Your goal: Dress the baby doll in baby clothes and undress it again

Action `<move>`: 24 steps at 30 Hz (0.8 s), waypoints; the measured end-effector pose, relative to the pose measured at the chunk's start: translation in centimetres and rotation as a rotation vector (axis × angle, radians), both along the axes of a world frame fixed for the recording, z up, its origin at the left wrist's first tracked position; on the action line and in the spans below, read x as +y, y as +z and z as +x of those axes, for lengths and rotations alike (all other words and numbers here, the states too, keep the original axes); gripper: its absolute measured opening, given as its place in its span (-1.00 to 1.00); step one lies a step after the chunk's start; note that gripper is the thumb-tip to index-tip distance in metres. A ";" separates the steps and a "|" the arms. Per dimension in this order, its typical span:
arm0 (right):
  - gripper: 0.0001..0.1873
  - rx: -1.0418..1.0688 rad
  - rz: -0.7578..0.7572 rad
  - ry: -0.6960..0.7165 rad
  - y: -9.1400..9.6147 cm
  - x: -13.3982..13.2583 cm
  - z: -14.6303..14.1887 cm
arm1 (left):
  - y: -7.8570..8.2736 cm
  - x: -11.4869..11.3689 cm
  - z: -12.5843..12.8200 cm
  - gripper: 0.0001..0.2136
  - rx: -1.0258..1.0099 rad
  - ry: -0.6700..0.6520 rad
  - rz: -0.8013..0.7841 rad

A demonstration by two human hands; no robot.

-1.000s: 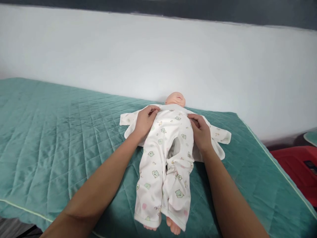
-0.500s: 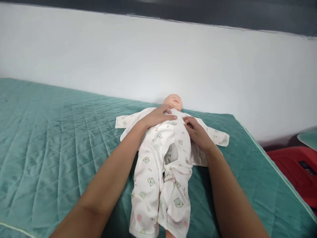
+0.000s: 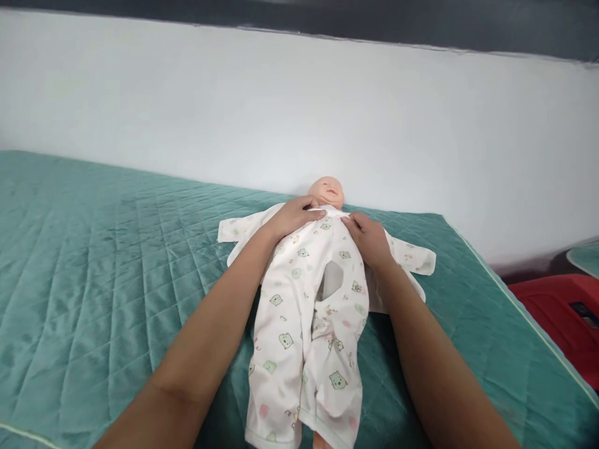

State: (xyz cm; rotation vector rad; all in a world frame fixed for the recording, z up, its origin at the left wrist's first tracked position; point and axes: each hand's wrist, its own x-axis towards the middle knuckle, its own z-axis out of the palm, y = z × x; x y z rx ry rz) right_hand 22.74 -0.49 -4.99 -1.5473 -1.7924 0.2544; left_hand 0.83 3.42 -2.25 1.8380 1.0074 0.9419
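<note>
Fingers of the left hand [image 3: 296, 215] and right hand [image 3: 369, 238] pinch the waistband [image 3: 334, 214] of bear-print trousers [image 3: 282, 318] on a doll [image 3: 326, 192] lying across a green quilt [image 3: 131, 262]; the fabric looks light, limp, best gripped at that edge.

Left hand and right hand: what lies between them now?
In the head view, the waistband of the printed trousers lies between the left hand and right hand.
</note>
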 end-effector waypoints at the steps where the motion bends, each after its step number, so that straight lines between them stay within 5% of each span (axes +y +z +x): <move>1: -0.63 -0.009 -0.005 -0.008 0.2 0.6 -0.1 | -0.3 0.5 0.0 -0.73 -0.019 0.022 0.007; 10: -0.60 0.050 -0.077 -0.074 0.4 2.7 -0.9 | -2.1 3.6 -0.3 -0.76 -0.043 0.207 0.051; 17: -0.79 0.396 0.039 -0.088 -1.1 0.7 -1.3 | -2.5 2.3 -0.1 -0.90 -0.047 0.287 0.089; 24: -0.74 0.525 0.065 0.025 -1.9 -1.8 -1.3 | -3.6 0.4 -1.4 -0.95 -0.018 0.325 0.199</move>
